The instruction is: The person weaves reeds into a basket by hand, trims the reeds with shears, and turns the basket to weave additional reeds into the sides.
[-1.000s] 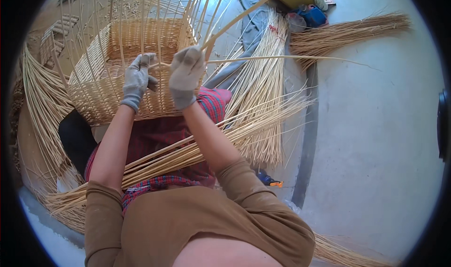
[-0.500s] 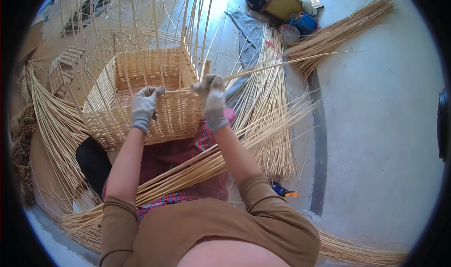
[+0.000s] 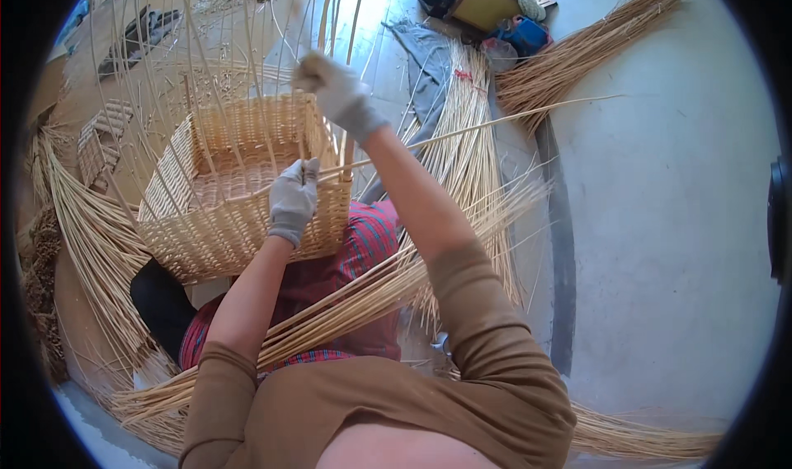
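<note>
ok so the wicker basket (image 3: pixel 239 240) sits around 10 o'clock from the middle of the view, by the person's knees, with tall thin stakes (image 3: pixel 356 17) poking up from its walls. the gloved left hand (image 3: pixel 293 202) is on the near rim, toward the basket's 4 o'clock corner, thumb and fingers pinching a pale rod (image 3: pixel 495 125) that runs off toward 2 o'clock. the gloved right hand (image 3: pixel 338 94) is up at 11 o'clock, above the basket's far right corner. fingers look curled but it's pretty blurry, so i can't tell if it's gripping anything. a loose bunch of rods (image 3: pixel 346 306) lies across the lap, 7 o'clock-ish. tied pale bundle (image 3: pixel 470 176) at 1 o'clock, browner bundle (image 3: pixel 594 44) nearer 2.
</note>
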A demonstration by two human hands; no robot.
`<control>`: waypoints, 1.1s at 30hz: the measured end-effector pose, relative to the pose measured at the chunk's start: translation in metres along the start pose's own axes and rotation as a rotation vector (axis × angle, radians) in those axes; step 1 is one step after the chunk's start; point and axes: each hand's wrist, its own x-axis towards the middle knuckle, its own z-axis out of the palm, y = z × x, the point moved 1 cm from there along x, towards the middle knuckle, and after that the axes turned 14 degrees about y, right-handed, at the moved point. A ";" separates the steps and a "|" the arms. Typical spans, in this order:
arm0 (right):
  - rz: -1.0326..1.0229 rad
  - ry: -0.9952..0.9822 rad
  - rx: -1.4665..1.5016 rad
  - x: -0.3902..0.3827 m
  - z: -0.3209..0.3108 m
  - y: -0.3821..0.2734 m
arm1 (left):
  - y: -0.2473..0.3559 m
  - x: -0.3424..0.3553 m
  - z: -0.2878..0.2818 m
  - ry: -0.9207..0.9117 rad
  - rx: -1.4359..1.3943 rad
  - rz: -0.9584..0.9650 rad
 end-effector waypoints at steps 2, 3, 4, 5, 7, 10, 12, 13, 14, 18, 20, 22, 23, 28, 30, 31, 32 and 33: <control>0.089 -0.127 0.138 0.024 0.012 0.009 | -0.015 0.002 0.008 0.001 -0.089 -0.181; 0.223 -0.081 0.295 0.032 0.004 0.005 | -0.005 0.003 -0.002 0.005 -0.088 -0.200; 0.359 0.046 0.461 0.037 -0.012 0.003 | 0.003 0.007 -0.013 -0.094 -0.087 -0.298; 0.424 0.145 0.534 0.034 -0.026 -0.011 | 0.008 0.011 -0.029 -0.177 -0.074 -0.405; 0.165 0.366 0.247 -0.011 -0.050 -0.033 | 0.004 0.016 -0.042 -0.197 -0.095 -0.406; 0.135 0.771 0.168 -0.103 -0.083 0.060 | 0.007 0.022 -0.032 -0.349 -0.106 -0.335; 0.314 0.828 0.229 -0.132 -0.096 0.074 | 0.008 0.011 -0.034 -0.311 -0.149 0.090; 0.389 0.846 0.241 -0.132 -0.098 0.081 | 0.010 -0.002 -0.039 -0.346 -0.141 0.065; 0.403 0.860 0.219 -0.127 -0.102 0.083 | 0.026 -0.005 -0.041 -0.153 -0.118 0.086; 0.460 0.841 0.320 -0.120 -0.090 0.081 | 0.072 0.003 -0.032 0.070 0.353 0.661; 0.398 0.828 0.294 -0.116 -0.081 0.068 | 0.033 -0.004 -0.011 -0.055 0.346 0.518; 0.427 0.832 0.160 -0.138 -0.089 0.090 | 0.027 -0.009 0.001 -0.067 0.330 0.551; 0.573 0.904 0.248 -0.147 -0.083 0.100 | 0.028 -0.010 0.001 0.024 0.260 0.649; 0.667 0.843 0.399 -0.133 -0.104 0.090 | 0.030 -0.014 0.006 0.019 0.248 0.617; 0.658 0.830 0.395 -0.127 -0.102 0.066 | 0.031 -0.013 -0.002 0.022 0.281 0.586; 0.592 0.793 0.556 -0.130 -0.097 0.046 | 0.029 -0.011 -0.005 0.019 0.282 0.564; 0.526 0.754 0.704 -0.136 -0.097 0.018 | 0.029 -0.014 -0.006 0.013 0.272 0.538; 0.506 0.702 0.605 -0.143 -0.083 -0.019 | 0.029 -0.018 -0.008 0.024 0.280 0.523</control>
